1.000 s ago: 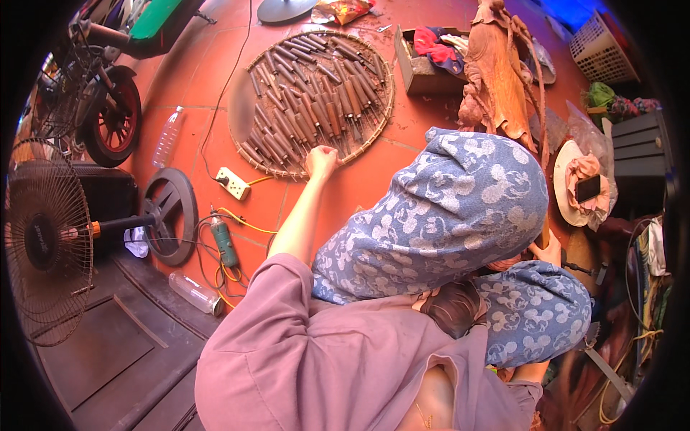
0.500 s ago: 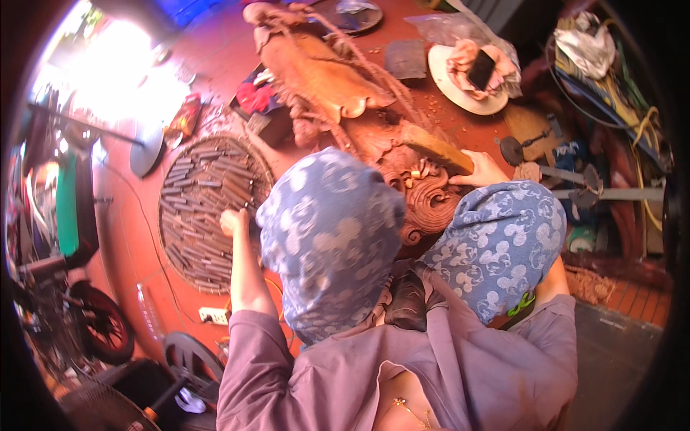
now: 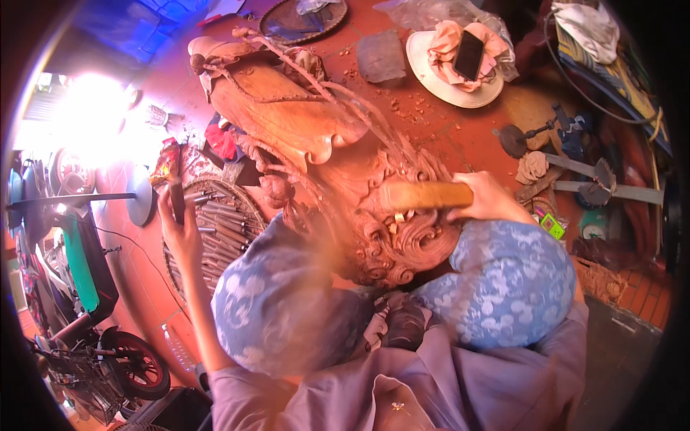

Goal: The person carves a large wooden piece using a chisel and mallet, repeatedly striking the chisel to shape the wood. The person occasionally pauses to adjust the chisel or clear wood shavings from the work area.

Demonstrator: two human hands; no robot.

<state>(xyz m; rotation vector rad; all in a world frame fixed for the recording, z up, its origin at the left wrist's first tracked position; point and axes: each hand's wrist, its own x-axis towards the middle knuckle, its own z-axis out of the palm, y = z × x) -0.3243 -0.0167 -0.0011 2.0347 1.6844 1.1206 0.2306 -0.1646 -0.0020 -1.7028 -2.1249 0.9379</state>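
Observation:
A large reddish-brown wood carving (image 3: pixel 345 169), with curled scrolls and long raised stems, lies before my bent knees. My right hand (image 3: pixel 489 197) grips a yellowish wooden mallet (image 3: pixel 428 195), which rests over the scrolled end. Small pale wood chips sit among the curls beside it. Off to the left, my left hand (image 3: pixel 181 223) is raised by the edge of a round woven tray (image 3: pixel 260 202) filled with many slim carving chisels. Between its fingers stands a dark, narrow carving chisel (image 3: pixel 177 197); its tip is hard to make out.
A white hat (image 3: pixel 474 97) bearing a pink cloth and a phone (image 3: pixel 469 56) lies at the far right. Closer on the right are metal clamps (image 3: pixel 575 172). A motorbike (image 3: pixel 136 363) stands at the left, near a plastic bottle (image 3: pixel 178 345). Wood chips scatter the red tiled floor.
My left hand has lifted from the tray and moved to its far left side, with a chisel now plainly visible. My knees have spread, and the view has shifted. The mallet stays in my right hand.

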